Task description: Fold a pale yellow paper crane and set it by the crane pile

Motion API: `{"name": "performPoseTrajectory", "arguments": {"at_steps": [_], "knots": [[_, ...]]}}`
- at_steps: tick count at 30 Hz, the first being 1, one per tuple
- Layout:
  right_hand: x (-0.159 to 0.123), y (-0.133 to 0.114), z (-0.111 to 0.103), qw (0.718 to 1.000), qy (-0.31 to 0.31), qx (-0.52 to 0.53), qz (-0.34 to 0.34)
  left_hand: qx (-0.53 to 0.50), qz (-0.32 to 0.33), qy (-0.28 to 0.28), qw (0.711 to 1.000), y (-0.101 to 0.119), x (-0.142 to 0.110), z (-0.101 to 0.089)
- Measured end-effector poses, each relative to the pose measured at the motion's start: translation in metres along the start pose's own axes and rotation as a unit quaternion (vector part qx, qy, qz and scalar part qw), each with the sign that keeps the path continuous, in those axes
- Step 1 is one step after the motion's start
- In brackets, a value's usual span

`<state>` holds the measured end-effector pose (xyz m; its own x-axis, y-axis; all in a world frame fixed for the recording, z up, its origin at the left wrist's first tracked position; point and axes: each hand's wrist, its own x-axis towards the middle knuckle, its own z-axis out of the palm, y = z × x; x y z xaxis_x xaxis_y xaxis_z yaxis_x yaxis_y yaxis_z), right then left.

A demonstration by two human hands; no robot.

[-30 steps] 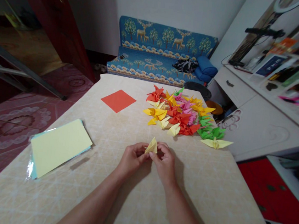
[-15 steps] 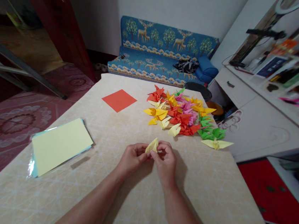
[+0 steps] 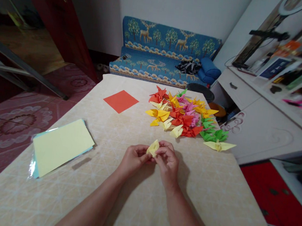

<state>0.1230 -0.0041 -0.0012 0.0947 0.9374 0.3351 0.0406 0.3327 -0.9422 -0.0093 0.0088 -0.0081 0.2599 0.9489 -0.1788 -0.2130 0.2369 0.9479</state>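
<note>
The fingers (image 3: 142, 148) of the left hand (image 3: 132, 159) and right hand (image 3: 169, 162) both pinched a folded yellow paper (image 3: 152, 148) over the tabletop (image 3: 141, 202). Beyond it, rightward, paper cranes (image 3: 182, 120) lay clustered; leftward lay a red square (image 3: 121, 101) and, nearer, a paper stack (image 3: 62, 148).

The table (image 3: 224, 207) bears paper cranes (image 3: 184, 120), red paper (image 3: 121, 101) and stacked sheets (image 3: 63, 148).

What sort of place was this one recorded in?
Probably a room in a home: a blue couch with a deer-and-tree pattern stands by the wall, a white cabinet cluttered with small items is at the right, and a cloth-covered table fills the foreground.
</note>
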Motion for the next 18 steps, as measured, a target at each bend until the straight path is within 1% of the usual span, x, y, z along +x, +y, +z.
{"name": "performPoseTrajectory", "arguments": {"at_steps": [2,5,7,12,18], "knots": [[0.000,0.001,0.000,1.000,-0.004,0.009,0.007,-0.002,0.001,0.001,1.000,0.000,0.000,0.000],[0.001,0.004,0.000,1.000,-0.011,-0.016,0.023,0.011,0.018,-0.015,1.000,-0.001,-0.001,0.000],[0.002,0.007,0.000,0.999,-0.021,-0.034,0.016,0.007,0.020,-0.017,1.000,-0.001,-0.001,0.000],[0.002,0.007,0.001,0.997,-0.054,-0.047,-0.020,-0.019,0.026,0.018,0.999,0.004,-0.001,0.000],[0.002,0.007,0.003,0.998,-0.047,-0.040,0.000,-0.026,0.019,0.036,0.999,0.012,-0.003,0.001]]}}
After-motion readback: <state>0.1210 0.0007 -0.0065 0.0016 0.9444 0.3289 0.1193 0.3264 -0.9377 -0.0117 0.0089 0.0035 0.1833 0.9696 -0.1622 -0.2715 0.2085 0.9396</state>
